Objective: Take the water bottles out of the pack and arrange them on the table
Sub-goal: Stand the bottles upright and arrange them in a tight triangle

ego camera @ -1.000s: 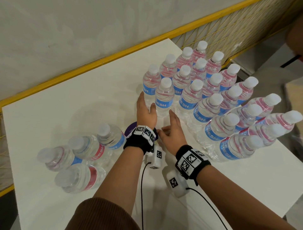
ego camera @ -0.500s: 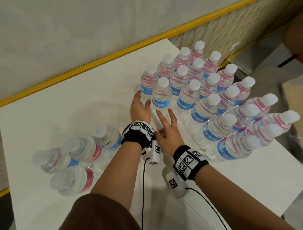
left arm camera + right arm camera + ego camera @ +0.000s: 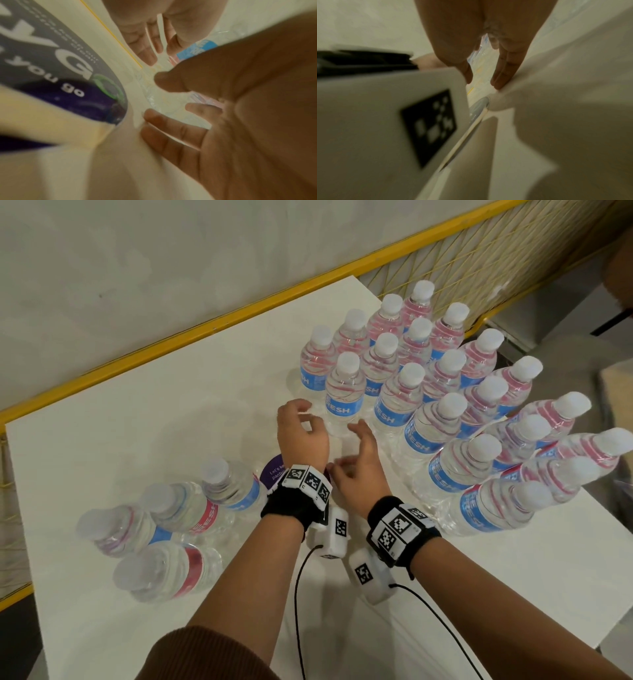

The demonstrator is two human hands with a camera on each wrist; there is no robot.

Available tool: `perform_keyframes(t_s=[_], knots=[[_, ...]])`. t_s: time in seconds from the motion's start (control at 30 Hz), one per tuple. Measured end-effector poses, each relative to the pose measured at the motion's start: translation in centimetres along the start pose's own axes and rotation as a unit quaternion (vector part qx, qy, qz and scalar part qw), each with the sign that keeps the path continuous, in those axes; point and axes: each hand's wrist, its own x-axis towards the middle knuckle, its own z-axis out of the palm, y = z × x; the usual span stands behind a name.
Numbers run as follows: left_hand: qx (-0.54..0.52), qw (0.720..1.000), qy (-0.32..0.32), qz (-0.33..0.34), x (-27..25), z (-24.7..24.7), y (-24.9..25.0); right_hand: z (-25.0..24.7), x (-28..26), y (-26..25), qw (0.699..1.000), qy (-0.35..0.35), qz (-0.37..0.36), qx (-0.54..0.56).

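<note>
Several clear water bottles with white caps and blue or pink labels stand in tight rows (image 3: 445, 392) on the right half of the white table (image 3: 171, 422). The nearest front bottle (image 3: 344, 395) stands just beyond my hands. Several more bottles (image 3: 178, 511) stand clustered at the front left; I cannot tell whether film still wraps them. My left hand (image 3: 301, 429) hovers left of the front bottle's base, fingers loosely curled and holding nothing. Beside it, my right hand (image 3: 359, 457) is relaxed and empty. The left wrist view shows my left fingers (image 3: 171, 135) spread over the tabletop.
A round purple sticker (image 3: 272, 474) lies on the table under my left wrist. A yellow rail (image 3: 205, 326) runs along the far edge, with a mesh fence (image 3: 479, 251) behind the bottles. The table's right edge (image 3: 609, 604) is close to the outer bottles.
Both hands had straight fingers against the base of the front bottles. They have now drawn back slightly and lifted, fingers relaxed. The bottles have not visibly shifted.
</note>
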Motion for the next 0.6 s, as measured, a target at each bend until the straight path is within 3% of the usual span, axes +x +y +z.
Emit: perform_keyframes(t_s=[0.17, 0.3, 0.4, 0.53, 0.6], knots=[[-0.004, 0.997, -0.079, -0.004, -0.5, -0.1, 0.6, 0.0, -0.1, 0.0, 0.999, -0.029, 0.015, 0.037], [-0.022, 0.997, -0.076, -0.008, -0.5, -0.2, 0.9, -0.1, -0.4, -0.1, 0.999, -0.035, 0.018, 0.035], [-0.028, 0.997, -0.051, -0.049, 0.4, -0.2, 0.8, -0.3, -0.3, -0.2, 0.998, -0.032, 0.029, 0.051], [-0.063, 0.98, -0.153, -0.11, 1.3, 0.2, 1.0, -0.4, -0.1, -0.4, 0.996, -0.049, 0.042, 0.059], [-0.065, 0.975, -0.174, -0.118, 1.6, 0.2, 1.2, -0.5, -0.1, -0.5, 0.996, -0.056, 0.043, 0.058]])
